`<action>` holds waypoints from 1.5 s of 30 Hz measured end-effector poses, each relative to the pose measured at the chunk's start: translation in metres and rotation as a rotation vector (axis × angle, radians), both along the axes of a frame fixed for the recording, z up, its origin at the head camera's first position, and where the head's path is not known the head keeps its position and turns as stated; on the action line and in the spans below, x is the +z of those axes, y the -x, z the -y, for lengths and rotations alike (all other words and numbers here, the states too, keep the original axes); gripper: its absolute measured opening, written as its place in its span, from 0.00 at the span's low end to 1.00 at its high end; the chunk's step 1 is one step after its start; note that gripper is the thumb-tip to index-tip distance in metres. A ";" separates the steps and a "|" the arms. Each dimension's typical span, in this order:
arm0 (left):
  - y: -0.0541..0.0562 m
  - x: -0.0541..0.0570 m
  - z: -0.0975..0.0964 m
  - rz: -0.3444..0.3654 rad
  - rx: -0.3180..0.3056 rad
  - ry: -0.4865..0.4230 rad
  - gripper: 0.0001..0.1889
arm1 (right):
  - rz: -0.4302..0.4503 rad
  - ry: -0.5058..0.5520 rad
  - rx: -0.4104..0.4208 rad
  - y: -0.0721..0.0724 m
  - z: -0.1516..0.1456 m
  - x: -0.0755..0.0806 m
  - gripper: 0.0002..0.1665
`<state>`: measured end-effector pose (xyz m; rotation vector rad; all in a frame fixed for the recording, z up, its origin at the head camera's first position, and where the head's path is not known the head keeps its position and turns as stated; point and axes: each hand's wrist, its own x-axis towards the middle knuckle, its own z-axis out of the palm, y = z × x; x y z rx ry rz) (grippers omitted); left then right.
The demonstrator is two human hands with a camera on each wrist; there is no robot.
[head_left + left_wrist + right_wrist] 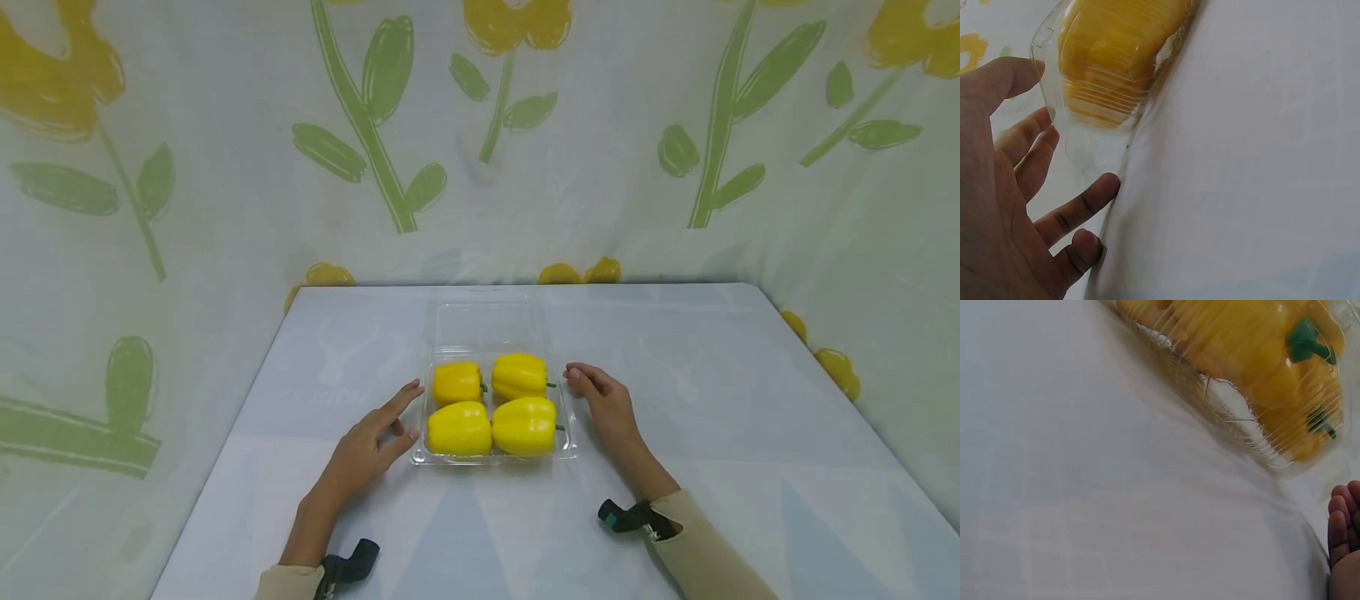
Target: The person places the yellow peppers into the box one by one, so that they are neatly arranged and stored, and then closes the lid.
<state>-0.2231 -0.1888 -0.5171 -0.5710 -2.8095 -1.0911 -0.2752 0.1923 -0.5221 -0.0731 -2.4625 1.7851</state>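
Observation:
Several yellow bell peppers (459, 429) with green stems lie in two rows inside a clear plastic clamshell box (487, 460). Its lid (487, 323) is folded back flat, away from the person. At the box's left side is the left hand (358, 457), thumb and fingers spread. In the left wrist view, the thumb and two fingertips of this hand (1016, 162) meet the box's rim without visibly gripping it. On the other side, the right hand (609, 408) stays just off the box's right edge, fingers loosely bent, holding nothing. Only its fingers (1339, 536) and part of the palm show in the right wrist view.
The box rests on a white table (712, 375) with pale blue triangle prints. Behind the table's far edge hangs a curtain (585, 183) with yellow flowers and green leaves. Each wrist wears a black camera mount (352, 562).

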 end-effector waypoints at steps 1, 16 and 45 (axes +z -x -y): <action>0.000 0.000 0.000 0.001 0.002 0.001 0.33 | 0.001 0.001 0.001 0.002 0.000 0.000 0.32; 0.002 -0.001 0.002 -0.007 0.001 -0.003 0.33 | -0.008 0.021 0.019 0.029 0.001 -0.004 0.34; 0.002 -0.004 -0.001 -0.020 0.015 -0.008 0.32 | -0.055 0.057 0.046 0.065 0.007 -0.006 0.32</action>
